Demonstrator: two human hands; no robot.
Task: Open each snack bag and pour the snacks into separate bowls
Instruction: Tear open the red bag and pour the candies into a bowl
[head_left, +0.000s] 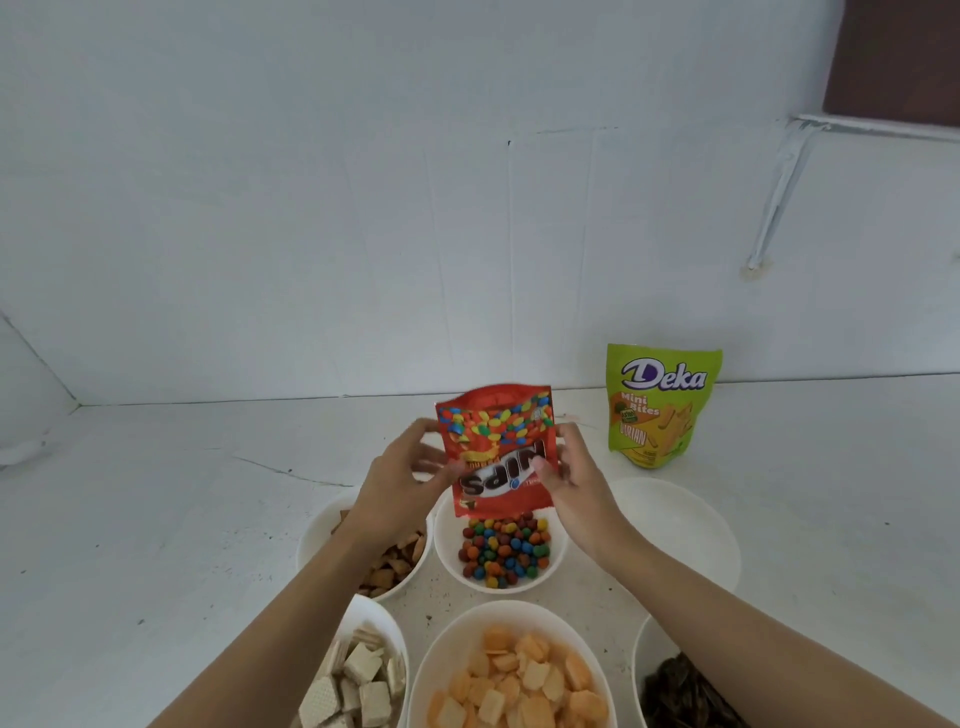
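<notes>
A red Nips candy bag (496, 441) hangs upside down, mouth downward, over a white bowl (448, 551) that holds coloured coated candies (503, 551). My left hand (402, 475) pinches the bag's left edge and my right hand (569, 478) pinches its right edge. A green Deka Mini Bites bag (657, 405) stands upright at the back right, near the wall. A white bowl (680, 525) to the right of the candy bowl shows nothing inside.
Other white bowls sit around: brown crackers (395, 564) at left, wafer squares (358, 680) at lower left, orange chips (519, 675) at bottom centre, dark snacks (675, 691) at lower right. The white counter (156, 519) meets a white wall behind.
</notes>
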